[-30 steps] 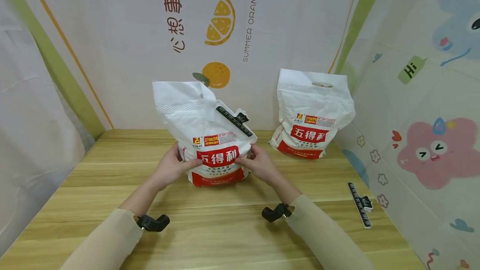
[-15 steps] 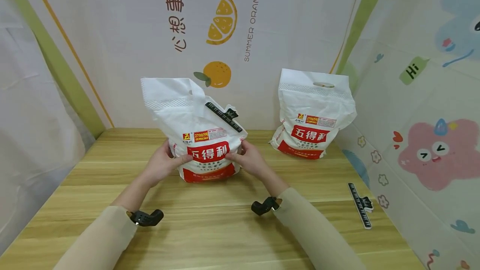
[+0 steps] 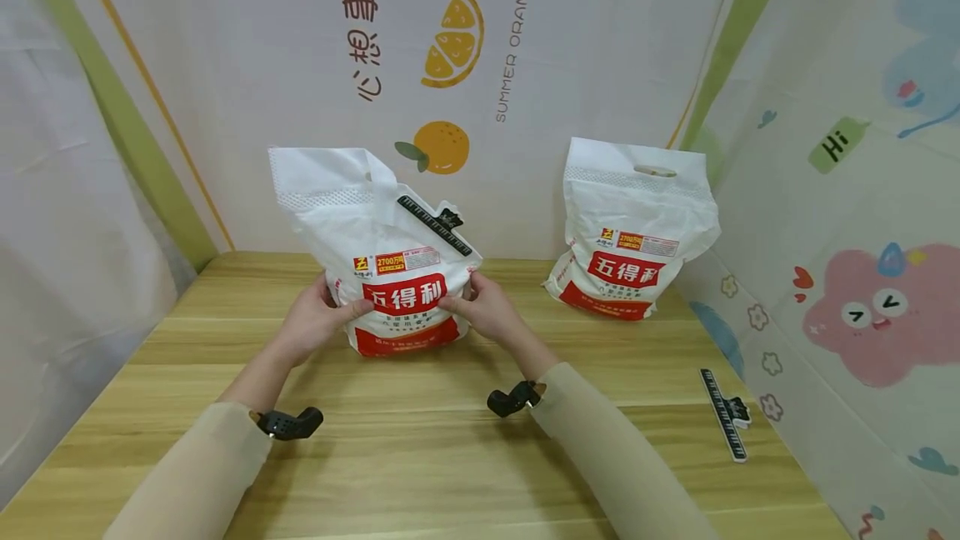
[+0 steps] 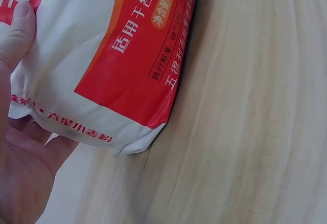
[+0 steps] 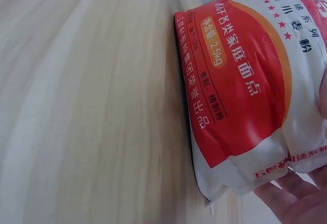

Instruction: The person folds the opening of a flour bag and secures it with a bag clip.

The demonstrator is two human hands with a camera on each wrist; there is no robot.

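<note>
A white and red bag of flour (image 3: 333,232) stands near the back of the table, its white handle top leaning to the left. My left hand (image 3: 313,322) grips its left side, thumb across the front. On the opposite side my right hand (image 3: 491,311) holds the bag the same way. A black piano-patterned clip (image 3: 433,225) sits slanted along the bag's folded upper right edge. In the left wrist view, the fingers (image 4: 30,157) reach round behind the bag (image 4: 71,60). The right wrist view shows the bag's lower edge (image 5: 204,183) right at the tabletop.
A second flour bag (image 3: 637,215) stands upright at the back right, its handle unfolded. Another piano-patterned clip (image 3: 723,415) lies on the table's right side. Printed curtains (image 3: 285,40) hang behind and to the sides of the wooden table (image 3: 420,457).
Both hands have moved the clipped flour bag to the left and slightly back across the table. The second bag and the loose clip have stayed in place.
</note>
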